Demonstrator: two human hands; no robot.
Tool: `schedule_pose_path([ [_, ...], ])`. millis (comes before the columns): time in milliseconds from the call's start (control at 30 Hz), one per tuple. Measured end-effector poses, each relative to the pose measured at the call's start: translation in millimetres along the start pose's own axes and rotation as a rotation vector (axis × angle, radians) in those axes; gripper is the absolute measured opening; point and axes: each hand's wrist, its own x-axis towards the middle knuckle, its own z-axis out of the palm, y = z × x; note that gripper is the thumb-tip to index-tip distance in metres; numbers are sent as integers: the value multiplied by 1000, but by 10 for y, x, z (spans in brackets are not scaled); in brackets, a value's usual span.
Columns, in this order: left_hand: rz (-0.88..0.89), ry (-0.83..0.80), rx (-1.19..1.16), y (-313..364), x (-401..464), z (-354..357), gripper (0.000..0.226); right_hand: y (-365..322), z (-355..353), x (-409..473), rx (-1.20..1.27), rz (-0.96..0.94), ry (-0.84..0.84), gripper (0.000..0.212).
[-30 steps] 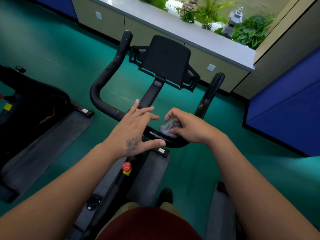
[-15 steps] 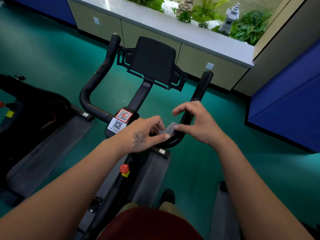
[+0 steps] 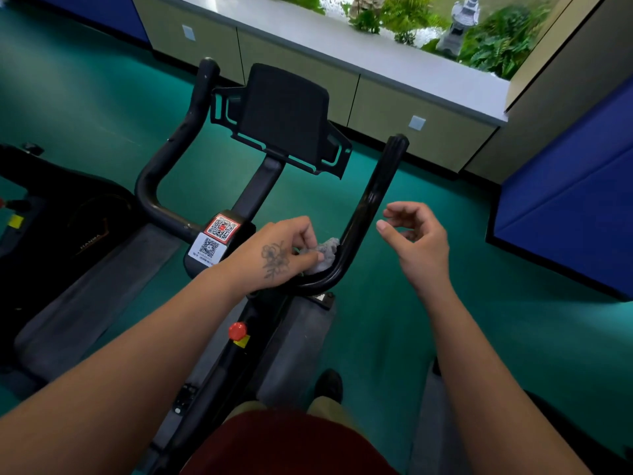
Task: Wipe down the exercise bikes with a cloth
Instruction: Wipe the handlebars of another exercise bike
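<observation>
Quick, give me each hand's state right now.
Left hand: pinching the grey cloth against the bike handlebar.
Right hand: open, fingers loosely curled, holding nothing.

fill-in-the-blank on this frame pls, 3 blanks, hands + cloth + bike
1. The grey cloth is pinched by the ____ hand.
2. The cloth lies against the bike's black ____, at its right bend.
3. The right hand, beside the handlebar, holds ____.

Missing words: left; handlebar; nothing
</observation>
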Motion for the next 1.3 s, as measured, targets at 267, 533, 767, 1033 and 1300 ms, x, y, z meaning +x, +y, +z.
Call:
schedule_pose_path([
  [267, -97, 92, -175, 15, 52, 150, 20, 140, -84, 44, 27, 49, -13, 26],
  [533, -113, 121, -342, 208, 198, 157, 15, 128, -83, 162, 26, 51, -24, 26],
  [767, -138, 171, -369, 124, 268, 287, 21, 45, -38, 391, -114, -104, 2, 57],
  [1033, -130, 228, -309, 184, 329, 375, 24, -51, -53, 732, -225, -123, -33, 80],
  [1300, -154, 279, -344, 197, 428, 428, 24, -14, -76, 799, -205, -89, -81, 90],
])
